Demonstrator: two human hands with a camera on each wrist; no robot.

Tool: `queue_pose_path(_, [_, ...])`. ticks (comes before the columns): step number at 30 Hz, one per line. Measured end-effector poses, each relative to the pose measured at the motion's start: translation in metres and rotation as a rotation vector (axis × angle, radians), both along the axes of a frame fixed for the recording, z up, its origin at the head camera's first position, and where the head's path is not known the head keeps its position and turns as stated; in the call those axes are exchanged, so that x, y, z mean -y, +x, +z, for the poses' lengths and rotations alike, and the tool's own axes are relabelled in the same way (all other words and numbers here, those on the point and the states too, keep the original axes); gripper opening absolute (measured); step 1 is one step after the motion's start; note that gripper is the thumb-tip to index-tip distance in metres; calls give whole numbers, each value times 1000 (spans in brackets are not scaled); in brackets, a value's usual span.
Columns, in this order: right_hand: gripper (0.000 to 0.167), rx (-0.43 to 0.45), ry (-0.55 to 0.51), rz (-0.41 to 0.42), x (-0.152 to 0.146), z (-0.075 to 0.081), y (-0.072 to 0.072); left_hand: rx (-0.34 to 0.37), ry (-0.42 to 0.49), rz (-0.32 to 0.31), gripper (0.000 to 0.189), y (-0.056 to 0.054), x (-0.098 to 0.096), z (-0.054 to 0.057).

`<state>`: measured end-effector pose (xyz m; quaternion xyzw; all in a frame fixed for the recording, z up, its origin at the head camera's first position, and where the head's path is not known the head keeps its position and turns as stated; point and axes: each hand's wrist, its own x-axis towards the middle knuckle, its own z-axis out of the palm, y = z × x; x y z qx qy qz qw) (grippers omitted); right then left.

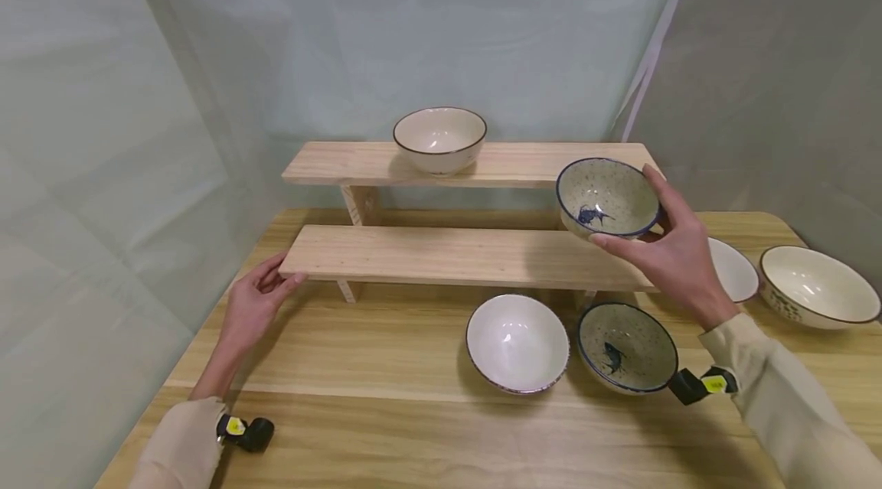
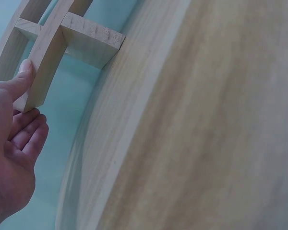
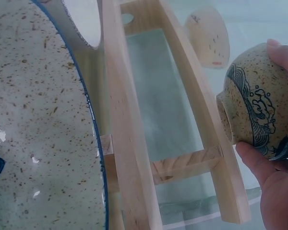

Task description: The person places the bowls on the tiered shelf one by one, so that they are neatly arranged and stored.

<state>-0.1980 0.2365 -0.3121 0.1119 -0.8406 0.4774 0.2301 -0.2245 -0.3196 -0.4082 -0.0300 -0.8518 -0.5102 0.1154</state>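
A right hand (image 1: pixel 678 255) grips a blue-rimmed speckled bowl (image 1: pixel 609 194) round its side, apparently for security, above the right end of the lower shelf (image 1: pixel 427 253) of a 2-tier wooden stand (image 1: pixel 544 160), while the left hand (image 1: pixel 253 305) pinches that shelf's left end, probably steadying it.

Wood-grain counter (image 1: pixel 344 428): two-tier shelf (image 1: pixel 427 255), far; white bowl (image 1: pixel 518 343), speckled bowl (image 1: pixel 628 347), near; two others (image 1: pixel 820 286), right. Upper tier (image 1: pixel 551 160): cream bowl (image 1: pixel 441 141).
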Motion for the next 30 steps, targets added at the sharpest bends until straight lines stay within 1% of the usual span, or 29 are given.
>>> queue_pose_path(6, [106,-8,-10,-14,3,3,-6,-4,-6,4,69,0,0,0])
queue_pose_path(13, [106,-36,-24,15,6,3,-13,-13,-7,2,68,0,0,0])
queue_pose_path(20, [106,-21,-40,17,9,6,-19,-14,-7,3,68,0,-1,0])
queue_pose_path(26, [106,-27,-44,17,11,8,-23,-16,-10,6,68,-1,-1,0])
queue_pose_path(30, [105,-10,-62,16,13,11,-25,-16,-4,1,67,-1,-1,0])
